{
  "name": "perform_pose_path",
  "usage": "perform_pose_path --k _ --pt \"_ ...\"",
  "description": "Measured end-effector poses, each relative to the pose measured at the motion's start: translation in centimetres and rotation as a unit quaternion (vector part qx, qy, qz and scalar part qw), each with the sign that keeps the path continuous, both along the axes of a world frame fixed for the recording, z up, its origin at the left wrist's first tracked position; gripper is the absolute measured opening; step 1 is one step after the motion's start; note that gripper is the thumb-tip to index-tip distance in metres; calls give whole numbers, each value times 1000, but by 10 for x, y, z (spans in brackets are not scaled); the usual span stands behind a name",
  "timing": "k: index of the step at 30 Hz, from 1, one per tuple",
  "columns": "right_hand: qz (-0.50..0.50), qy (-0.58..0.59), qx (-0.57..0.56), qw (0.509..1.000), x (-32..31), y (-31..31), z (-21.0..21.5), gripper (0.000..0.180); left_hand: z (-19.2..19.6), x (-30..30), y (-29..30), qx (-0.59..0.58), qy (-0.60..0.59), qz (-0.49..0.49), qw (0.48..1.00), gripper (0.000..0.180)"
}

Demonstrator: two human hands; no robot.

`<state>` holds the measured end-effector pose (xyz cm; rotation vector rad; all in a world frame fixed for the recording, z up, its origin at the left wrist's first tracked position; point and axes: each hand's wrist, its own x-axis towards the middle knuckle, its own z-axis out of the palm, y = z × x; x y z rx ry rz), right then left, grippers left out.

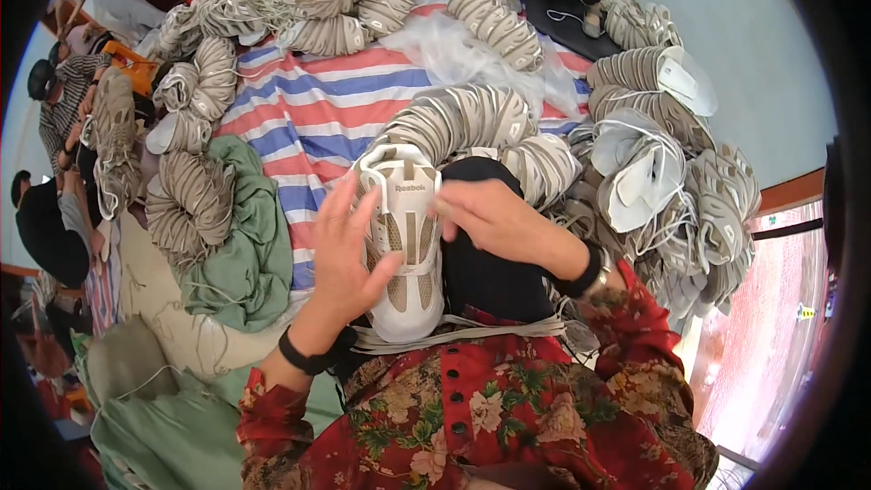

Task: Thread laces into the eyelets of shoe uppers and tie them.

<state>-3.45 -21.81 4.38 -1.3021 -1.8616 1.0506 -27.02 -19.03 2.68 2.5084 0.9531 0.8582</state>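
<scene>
On my lap lies a white and beige shoe upper [410, 298], its rounded toe pointing toward me and its tongue end away. My left hand [343, 249] is open at its left side, fingers spread and thumb reaching over the upper. At the right edge near the tongue, my right hand [497, 218] has its thumb and fingers pressed together; what they pinch, if anything, is too small to make out. A bundle of pale laces [463, 334] runs across my lap below the toe. Just beyond the upper curves a row of nested shoe uppers [463, 118].
More stacked uppers [717, 209] pile up on the right, and coiled ones [189, 209] on the left beside a green cloth [240, 245]. A striped sheet [313, 95] covers the floor ahead, with clear plastic [445, 50] on it. Other people [54, 227] sit at the far left.
</scene>
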Motion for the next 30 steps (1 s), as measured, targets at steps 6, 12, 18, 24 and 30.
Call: perform_pose_path --k 6,12,18,24,30 --pt "-10 -61 -1 998 -17 36 -19 24 -27 0 -4 -4 13 -18 1000 75" --pt "-51 118 -139 982 -22 -10 -11 23 -31 -5 0 -44 -12 -29 999 68" --pt "-155 199 -230 940 -39 -59 -14 8 -27 3 -2 -58 -41 -21 997 68" --pt "-165 60 -17 984 -49 -56 -41 7 -34 2 -4 -28 -27 -9 999 67" --pt "-165 -82 28 983 -55 -53 -29 5 -29 0 -5 -40 -34 -28 998 70"
